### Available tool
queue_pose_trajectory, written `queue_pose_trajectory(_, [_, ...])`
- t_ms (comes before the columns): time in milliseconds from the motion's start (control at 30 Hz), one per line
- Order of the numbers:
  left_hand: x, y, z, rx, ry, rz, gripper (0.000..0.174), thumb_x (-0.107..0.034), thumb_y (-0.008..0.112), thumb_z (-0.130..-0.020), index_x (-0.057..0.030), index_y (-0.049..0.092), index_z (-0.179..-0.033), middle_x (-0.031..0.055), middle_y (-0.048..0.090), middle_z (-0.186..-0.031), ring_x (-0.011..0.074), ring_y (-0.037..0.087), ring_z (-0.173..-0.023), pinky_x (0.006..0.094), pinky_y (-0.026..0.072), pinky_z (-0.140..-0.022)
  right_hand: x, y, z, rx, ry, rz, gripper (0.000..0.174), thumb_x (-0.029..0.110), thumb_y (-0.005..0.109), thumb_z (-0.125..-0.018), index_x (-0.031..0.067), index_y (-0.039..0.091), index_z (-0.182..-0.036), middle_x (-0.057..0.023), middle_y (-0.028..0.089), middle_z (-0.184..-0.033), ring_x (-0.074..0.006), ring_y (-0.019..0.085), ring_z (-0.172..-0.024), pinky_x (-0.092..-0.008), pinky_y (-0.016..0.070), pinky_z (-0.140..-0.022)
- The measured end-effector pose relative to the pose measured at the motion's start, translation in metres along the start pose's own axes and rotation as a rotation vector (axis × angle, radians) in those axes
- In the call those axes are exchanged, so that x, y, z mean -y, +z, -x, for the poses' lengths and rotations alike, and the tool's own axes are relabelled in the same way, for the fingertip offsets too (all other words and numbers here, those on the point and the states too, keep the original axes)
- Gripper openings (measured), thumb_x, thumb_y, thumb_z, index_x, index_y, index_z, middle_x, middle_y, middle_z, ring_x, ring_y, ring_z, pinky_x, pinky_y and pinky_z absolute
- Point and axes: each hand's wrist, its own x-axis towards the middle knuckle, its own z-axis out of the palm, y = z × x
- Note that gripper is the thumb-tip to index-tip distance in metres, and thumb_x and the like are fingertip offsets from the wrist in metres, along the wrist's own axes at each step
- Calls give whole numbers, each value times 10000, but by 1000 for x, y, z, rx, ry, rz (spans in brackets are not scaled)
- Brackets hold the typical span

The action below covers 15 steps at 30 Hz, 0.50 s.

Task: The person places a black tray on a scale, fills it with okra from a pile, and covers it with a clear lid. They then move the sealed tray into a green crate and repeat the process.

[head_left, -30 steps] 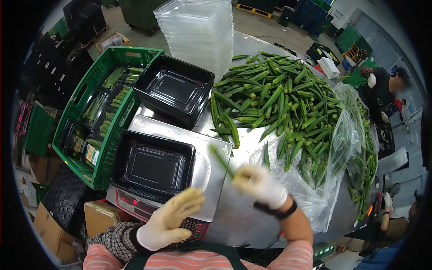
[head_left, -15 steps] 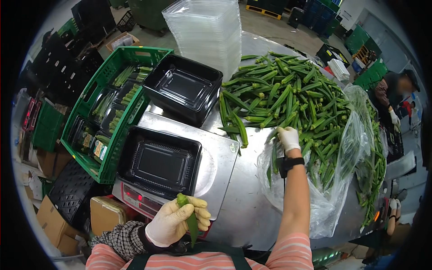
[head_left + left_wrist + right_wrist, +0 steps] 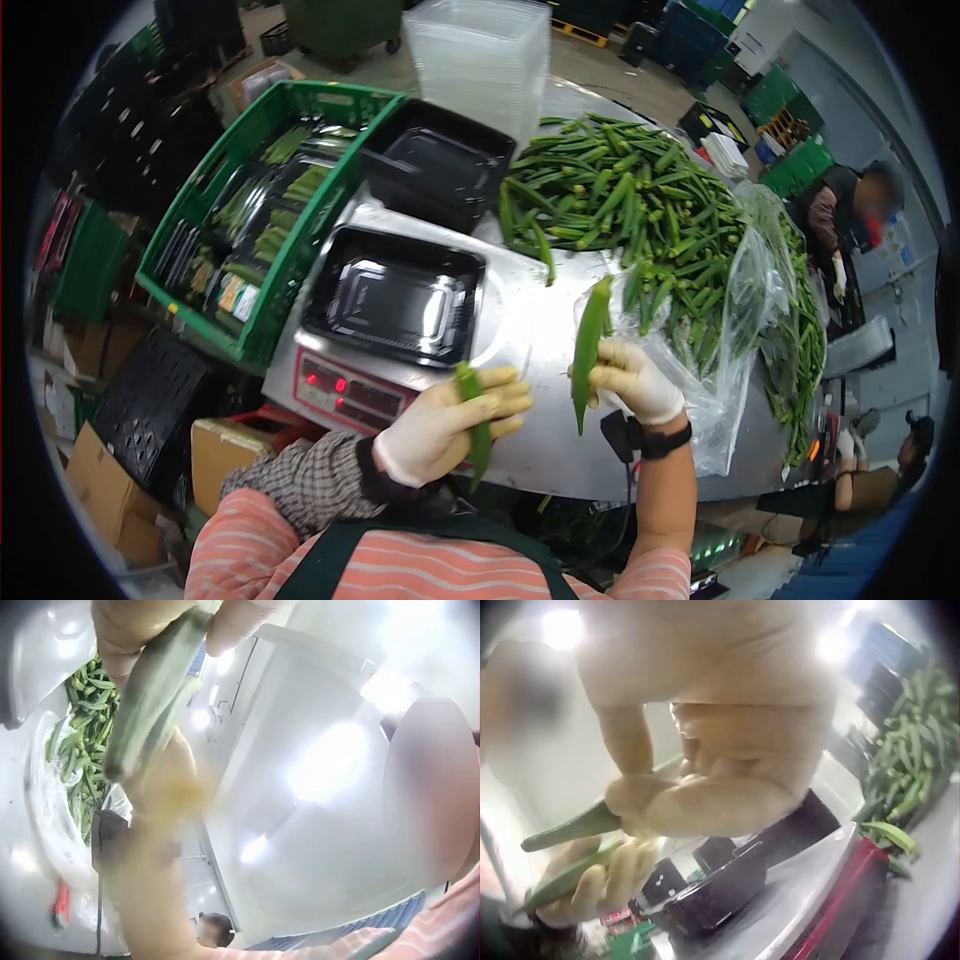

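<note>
Gloved, my left hand point(image 3: 430, 440) holds an okra pod point(image 3: 480, 445) between thumb and fingers, just in front of the scale point(image 3: 345, 385). My right hand point(image 3: 637, 380), also gloved, pinches a longer okra pod point(image 3: 590, 345) that stands nearly upright in the head view. In the right wrist view that pod point(image 3: 574, 826) sticks out from the curled fingers, above the left hand's pod point(image 3: 566, 883). A black plastic tray point(image 3: 390, 295) with a bare bottom sits on the scale. Beyond the right hand lies a big heap of okra point(image 3: 640, 195), partly on a clear plastic bag point(image 3: 750, 300).
Behind the scale stand a stack of black trays point(image 3: 440, 165) and a tall stack of clear plastic lids point(image 3: 480, 65). To the left, a green crate point(image 3: 250, 350) holds several packed trays. Another person point(image 3: 835, 215) works at the far right.
My right hand has reached to the heap and come back with another okra pod. The left hand, open at first, now holds a pod and has moved right. The head view has shifted.
</note>
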Motion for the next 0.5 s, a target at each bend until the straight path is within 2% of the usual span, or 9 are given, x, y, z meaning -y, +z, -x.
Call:
queue_pose_trajectory(67, [2,-3,-2,66,62,13,496,-111,523,-889,32,302,-1309,183,411,-1300,252,437,-1199,379,368,-994,13,48,2,-129,158,343,112,127,555,-846,19,564,-817,2,547,-665,-64,501,-580,-216,417,-533])
queue_pose_trajectory(100, [3,-7,-4,120,102,23,488,-108,522,-890,31,308,-1306,170,414,-1297,240,440,-1194,374,361,-1001,18,71,4,-117,185,344,127,135,583,-836,21,561,-783,9,535,-638,-60,491,-567,-221,415,-525])
queue_pose_trajectory(233, [5,-28,5,172,17,37,376,-86,513,-894,23,408,-1238,125,539,-1128,210,559,-1018,337,457,-904,16,119,14,-96,168,453,169,169,637,-812,11,583,-787,-24,543,-603,-94,505,-495,-253,412,-473])
queue_pose_trajectory(300, [2,-26,20,130,-19,71,353,-90,511,-896,18,425,-1221,123,548,-1109,205,573,-990,341,476,-876,27,128,19,-206,-33,789,228,217,682,-783,12,585,-757,-63,549,-588,-143,513,-455,-275,414,-456])
queue_pose_trajectory(333, [1,-25,27,76,-50,97,331,-93,509,-898,12,442,-1204,122,558,-1089,199,586,-963,344,495,-848,28,129,18,-332,-19,865,276,249,707,-752,9,575,-723,-94,546,-572,-183,531,-461,-293,427,-464])
queue_pose_trajectory(367, [2,-26,30,85,-52,96,331,-93,509,-898,12,442,-1204,122,558,-1089,199,586,-963,344,495,-848,32,133,17,-341,-19,869,276,249,707,-752,9,575,-723,-94,546,-572,-183,531,-461,-293,427,-464])
queue_pose_trajectory(433, [7,-29,36,78,-87,-14,285,-112,527,-895,-8,490,-1157,104,577,-1065,184,569,-1005,353,492,-846,39,147,11,-539,-336,1016,267,244,695,-759,9,573,-719,-106,558,-575,-221,550,-475,-309,433,-469])
queue_pose_trajectory(467, [10,-30,38,101,-86,-53,318,-114,525,-896,-7,461,-1188,106,577,-1067,192,565,-1020,357,492,-852,39,152,8,-530,-373,1076,228,212,655,-787,7,566,-740,-136,562,-603,-279,565,-515,-335,433,-477])
queue_pose_trajectory(500, [11,-31,41,104,-91,-53,318,-114,525,-896,-7,461,-1188,106,577,-1067,192,565,-1020,357,492,-852,38,151,6,-535,-369,1077,228,212,655,-787,7,566,-740,-136,562,-603,-279,565,-515,-335,433,-477])
